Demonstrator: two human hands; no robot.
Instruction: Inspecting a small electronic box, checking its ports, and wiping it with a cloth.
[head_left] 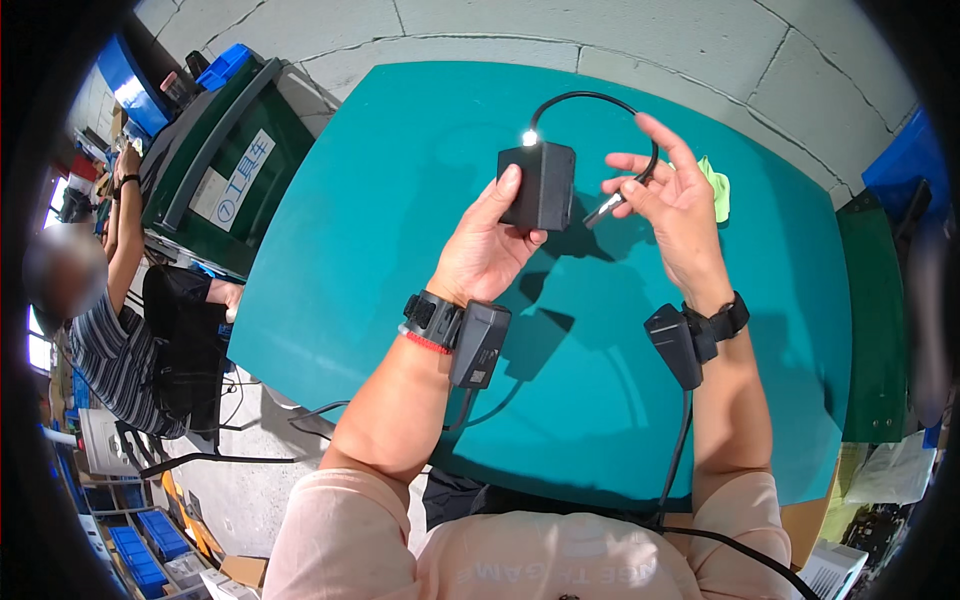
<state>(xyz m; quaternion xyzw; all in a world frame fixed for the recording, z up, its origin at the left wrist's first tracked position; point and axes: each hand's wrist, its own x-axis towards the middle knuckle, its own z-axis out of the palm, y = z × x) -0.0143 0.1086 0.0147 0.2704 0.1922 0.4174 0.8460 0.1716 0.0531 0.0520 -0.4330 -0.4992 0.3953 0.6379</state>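
My left hand (488, 240) grips a black rectangular box (540, 185) above the green tabletop, thumb on its face and fingers behind it. A bright white light shows at the box's top, where a black cable (590, 95) comes out and arcs over to the right. My right hand (675, 200) pinches the cable's free end, a dark and silvery metal connector (603, 208), between thumb and fingers; its other fingers are spread. The connector points down toward the box and is apart from it. A light green cloth (716, 188) lies partly hidden behind my right hand.
The green table (380, 200) meets a grey block wall (500, 35). On each wrist is a strapped black device with a trailing cable. To the left, a dark green cabinet (230, 170) stands near a seated person (120, 350) in a striped shirt. Blue bins (137, 560) are lower left.
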